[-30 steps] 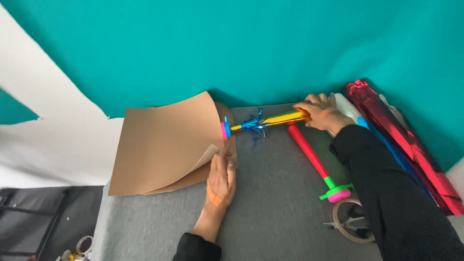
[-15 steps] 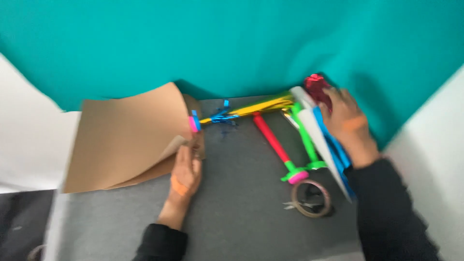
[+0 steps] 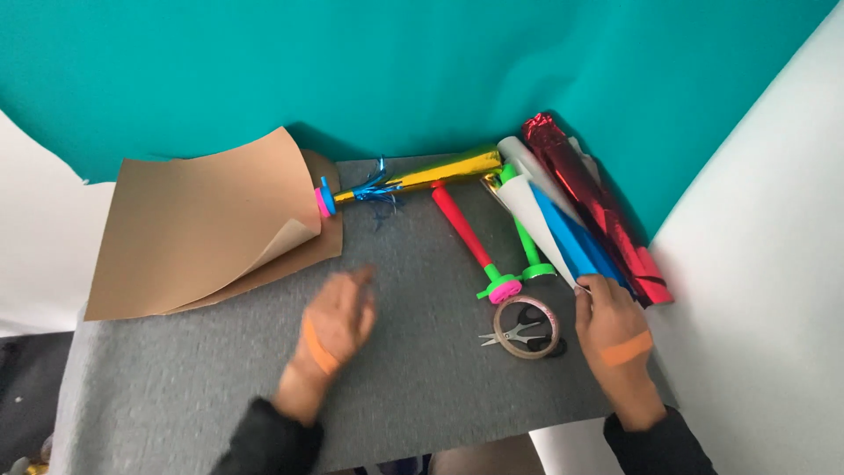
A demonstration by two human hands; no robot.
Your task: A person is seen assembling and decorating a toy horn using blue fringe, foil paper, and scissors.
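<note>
Dark sleeves, orange band on left hand (image 3: 332, 324), right hand (image 3: 614, 332)

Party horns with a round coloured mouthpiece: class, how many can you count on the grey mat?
3. The gold horn lies along the mat's back edge, the red horn slants down the middle, and the green horn lies right of it, its top under the paper rolls. Others may be hidden there.
</note>
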